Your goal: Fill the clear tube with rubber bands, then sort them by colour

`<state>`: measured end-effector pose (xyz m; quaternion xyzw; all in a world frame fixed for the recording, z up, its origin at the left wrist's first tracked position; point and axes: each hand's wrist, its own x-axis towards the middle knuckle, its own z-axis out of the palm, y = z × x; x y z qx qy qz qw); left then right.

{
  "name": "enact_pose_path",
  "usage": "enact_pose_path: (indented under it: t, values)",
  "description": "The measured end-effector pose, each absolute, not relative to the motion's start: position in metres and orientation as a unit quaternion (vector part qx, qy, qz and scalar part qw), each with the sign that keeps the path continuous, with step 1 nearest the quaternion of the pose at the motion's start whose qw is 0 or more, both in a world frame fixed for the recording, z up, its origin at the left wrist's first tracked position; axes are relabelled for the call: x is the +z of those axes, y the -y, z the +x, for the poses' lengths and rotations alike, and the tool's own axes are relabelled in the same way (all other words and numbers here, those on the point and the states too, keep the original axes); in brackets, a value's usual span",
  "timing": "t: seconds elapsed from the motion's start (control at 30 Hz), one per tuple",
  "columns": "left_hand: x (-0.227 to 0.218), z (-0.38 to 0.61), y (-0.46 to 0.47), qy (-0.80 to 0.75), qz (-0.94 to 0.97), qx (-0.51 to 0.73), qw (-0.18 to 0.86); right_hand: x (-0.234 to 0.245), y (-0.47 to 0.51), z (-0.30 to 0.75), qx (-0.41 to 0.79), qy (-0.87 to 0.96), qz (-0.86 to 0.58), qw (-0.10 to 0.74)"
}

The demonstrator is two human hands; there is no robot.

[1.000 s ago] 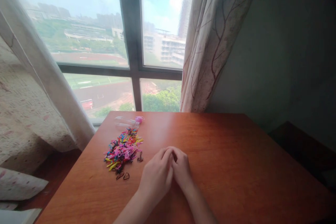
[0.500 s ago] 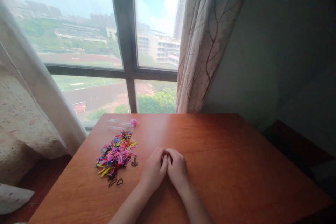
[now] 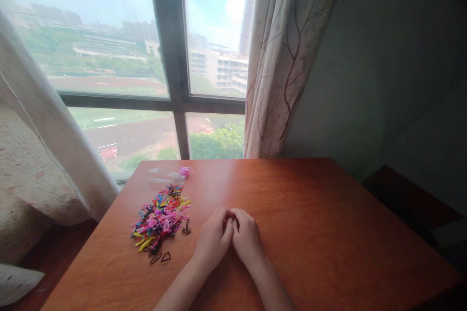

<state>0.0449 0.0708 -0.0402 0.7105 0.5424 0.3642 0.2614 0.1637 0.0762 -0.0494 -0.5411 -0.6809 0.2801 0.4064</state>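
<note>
Along the table's [image 3: 310, 233] left edge we see a heap of colorful bands [image 3: 160, 221]; a forearm's brush could scatter it. Knocked, the clear container [image 3: 164, 175] by the far-left corner might roll off. Nearer the front edge, our left hand [image 3: 214, 235] and right hand [image 3: 246, 232] meet, fingers curled; we can't tell whether they grip anything.

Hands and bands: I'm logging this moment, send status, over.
Left hand, right hand meeting at fingertips; grip unclear. Colourful bands heaped left of them on the table. Stray dark bands lie between.
</note>
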Motion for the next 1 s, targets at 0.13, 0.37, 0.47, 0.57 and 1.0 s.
enact_pose_path:
  t: [0.13,0.37,0.47,0.57,1.0]
  values:
    - [-0.0397,0.0451,-0.0707,-0.543,0.708,0.367,0.263,-0.0476,-0.0752,0.1634,0.279,0.681,-0.542,0.406]
    - [-0.0375,0.0453,-0.0708,-0.541,0.709,0.368,0.264,-0.0467,-0.0755,0.1628,0.278,0.682,-0.539,0.41]
    - [-0.0367,0.045,-0.0702,-0.539,0.711,0.367,0.264,-0.0473,-0.0753,0.1632,0.275,0.683,-0.539,0.41]
    - [-0.0368,0.0446,-0.0698,-0.539,0.712,0.365,0.263,-0.0473,-0.0754,0.1636,0.273,0.684,-0.54,0.407]
    - [-0.0381,0.0446,-0.0694,-0.539,0.715,0.365,0.256,-0.0468,-0.0746,0.1634,0.268,0.688,-0.545,0.398]
